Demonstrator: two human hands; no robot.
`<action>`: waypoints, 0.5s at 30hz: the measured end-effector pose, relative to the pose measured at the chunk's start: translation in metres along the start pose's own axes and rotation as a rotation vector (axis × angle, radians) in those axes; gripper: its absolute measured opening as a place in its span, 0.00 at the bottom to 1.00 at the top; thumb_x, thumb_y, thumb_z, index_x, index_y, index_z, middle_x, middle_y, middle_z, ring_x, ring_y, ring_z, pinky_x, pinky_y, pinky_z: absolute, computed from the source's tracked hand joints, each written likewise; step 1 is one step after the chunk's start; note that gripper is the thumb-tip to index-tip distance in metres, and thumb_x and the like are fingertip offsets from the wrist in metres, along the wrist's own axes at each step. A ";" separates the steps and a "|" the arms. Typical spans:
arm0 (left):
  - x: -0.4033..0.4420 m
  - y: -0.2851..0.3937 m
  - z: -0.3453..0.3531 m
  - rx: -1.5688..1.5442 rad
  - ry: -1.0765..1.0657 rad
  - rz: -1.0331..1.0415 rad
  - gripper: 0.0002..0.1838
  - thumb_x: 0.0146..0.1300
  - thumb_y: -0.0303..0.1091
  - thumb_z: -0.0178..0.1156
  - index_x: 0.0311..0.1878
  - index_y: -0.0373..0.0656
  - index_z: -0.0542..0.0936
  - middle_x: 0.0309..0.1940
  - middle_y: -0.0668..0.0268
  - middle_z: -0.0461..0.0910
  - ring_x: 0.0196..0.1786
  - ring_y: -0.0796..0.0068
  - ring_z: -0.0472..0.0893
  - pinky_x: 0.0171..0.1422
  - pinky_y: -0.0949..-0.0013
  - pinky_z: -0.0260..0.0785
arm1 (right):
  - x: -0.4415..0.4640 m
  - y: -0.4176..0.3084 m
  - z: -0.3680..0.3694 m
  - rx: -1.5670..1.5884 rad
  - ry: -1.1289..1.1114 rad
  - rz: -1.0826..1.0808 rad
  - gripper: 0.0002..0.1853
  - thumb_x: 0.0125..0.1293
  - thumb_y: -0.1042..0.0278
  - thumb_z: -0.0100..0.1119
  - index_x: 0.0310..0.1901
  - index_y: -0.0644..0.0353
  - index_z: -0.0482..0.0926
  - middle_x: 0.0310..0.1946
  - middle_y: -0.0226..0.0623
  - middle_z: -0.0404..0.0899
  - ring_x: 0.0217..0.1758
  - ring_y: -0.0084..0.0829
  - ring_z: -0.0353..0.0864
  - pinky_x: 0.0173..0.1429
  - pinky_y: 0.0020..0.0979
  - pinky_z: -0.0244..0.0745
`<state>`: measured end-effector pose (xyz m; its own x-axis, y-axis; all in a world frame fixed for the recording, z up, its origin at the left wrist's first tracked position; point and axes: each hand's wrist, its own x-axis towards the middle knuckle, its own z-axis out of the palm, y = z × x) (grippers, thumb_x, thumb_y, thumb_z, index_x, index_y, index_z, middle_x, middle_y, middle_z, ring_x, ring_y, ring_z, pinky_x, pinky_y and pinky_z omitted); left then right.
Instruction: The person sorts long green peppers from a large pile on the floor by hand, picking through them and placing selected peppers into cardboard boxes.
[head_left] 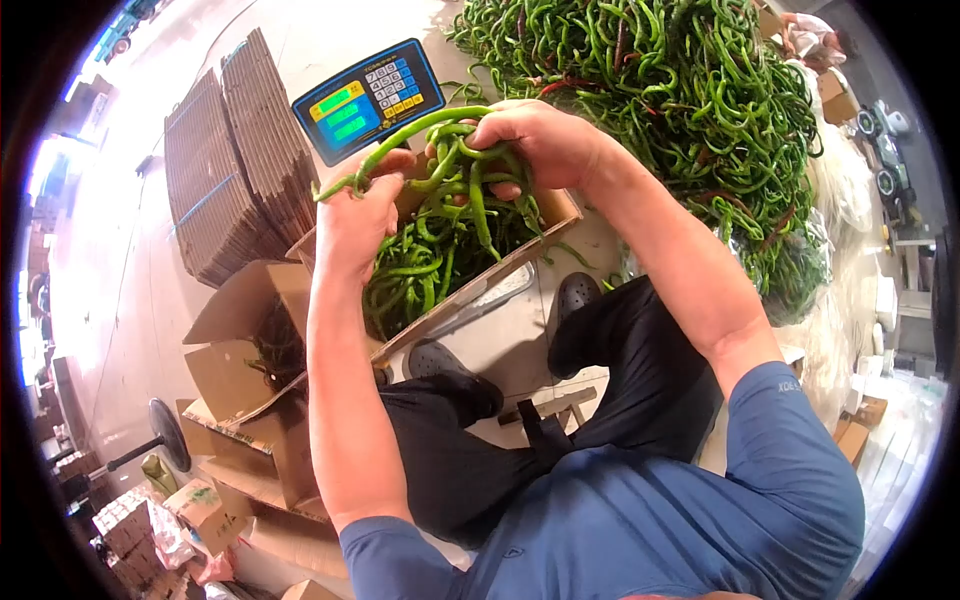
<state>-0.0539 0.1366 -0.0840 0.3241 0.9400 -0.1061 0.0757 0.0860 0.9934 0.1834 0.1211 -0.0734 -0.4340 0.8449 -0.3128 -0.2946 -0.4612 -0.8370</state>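
Observation:
Long green peppers (478, 190) hang in a bunch between my two hands, above an open cardboard box (470, 297) that holds many more green peppers (415, 270). My left hand (365, 205) is closed on the end of one long curved pepper at the box's left side. Fingers of my right hand (520, 140) wrap round the bunch near its upper right. Just beyond the hands is a scale display (368, 98) with a keypad and lit green windows.
A large heap of green peppers (660, 100) lies at the upper right. Folded cardboard (225, 165) stands at the left. Open boxes (255, 440) are at the lower left, beside a round black disc on a rod (170, 434). My shoes (575, 300) are below the peppers' box.

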 end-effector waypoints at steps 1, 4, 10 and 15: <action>0.001 -0.001 -0.001 0.016 -0.046 0.035 0.16 0.63 0.23 0.58 0.53 0.35 0.84 0.40 0.66 0.86 0.28 0.84 0.75 0.31 0.78 0.64 | -0.001 -0.001 0.001 0.004 -0.023 0.004 0.14 0.68 0.69 0.53 0.48 0.70 0.81 0.33 0.41 0.83 0.27 0.29 0.82 0.23 0.29 0.74; -0.004 0.004 -0.004 0.061 -0.185 0.051 0.18 0.63 0.23 0.59 0.57 0.34 0.82 0.47 0.63 0.86 0.47 0.76 0.82 0.54 0.70 0.73 | -0.001 -0.001 -0.001 -0.022 -0.085 0.022 0.15 0.67 0.70 0.54 0.51 0.70 0.80 0.34 0.42 0.83 0.26 0.29 0.81 0.22 0.29 0.73; 0.005 -0.014 -0.005 0.138 -0.328 0.118 0.17 0.64 0.23 0.60 0.57 0.35 0.82 0.46 0.64 0.86 0.49 0.77 0.83 0.57 0.69 0.75 | -0.001 0.004 -0.002 -0.013 -0.074 0.065 0.14 0.66 0.69 0.56 0.48 0.69 0.80 0.33 0.41 0.82 0.26 0.29 0.80 0.22 0.29 0.72; 0.005 -0.010 -0.014 0.053 -0.290 0.104 0.13 0.66 0.23 0.61 0.53 0.33 0.82 0.41 0.63 0.86 0.45 0.79 0.83 0.49 0.76 0.75 | 0.001 0.005 -0.009 -0.001 -0.129 0.068 0.14 0.66 0.69 0.57 0.48 0.69 0.79 0.33 0.42 0.82 0.27 0.31 0.81 0.22 0.30 0.73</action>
<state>-0.0658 0.1454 -0.0942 0.5873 0.8091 -0.0197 0.0749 -0.0301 0.9967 0.1891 0.1217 -0.0820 -0.5587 0.7699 -0.3084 -0.2601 -0.5157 -0.8163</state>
